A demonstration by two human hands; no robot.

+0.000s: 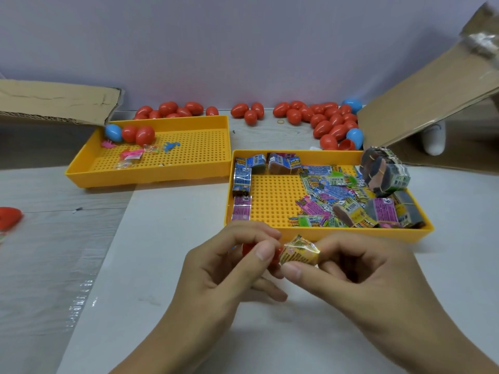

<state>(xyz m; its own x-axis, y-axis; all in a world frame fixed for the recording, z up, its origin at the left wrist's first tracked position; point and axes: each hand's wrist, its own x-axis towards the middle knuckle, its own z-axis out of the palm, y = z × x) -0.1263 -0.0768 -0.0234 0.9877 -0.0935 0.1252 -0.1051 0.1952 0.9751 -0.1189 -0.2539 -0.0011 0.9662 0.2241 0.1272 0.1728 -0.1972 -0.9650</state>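
While left hand (pixel 216 271) grips red capsule (pixel 246 249), right hand (pixel 361 273) wrapped packet (pixel 298 253): white tabletop (pixel 175 217), lilac wall (pixel 243 49)

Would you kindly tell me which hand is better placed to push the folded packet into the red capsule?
Right. The right hand pinches the folded packet, its end at the red capsule, which the left hand grips.

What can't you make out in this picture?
In the head view:
- red piece in the left hand: mostly hidden by its fingers
- print on the wrapped packet in the right hand: too small
- red object at the left: cut off by the frame edge
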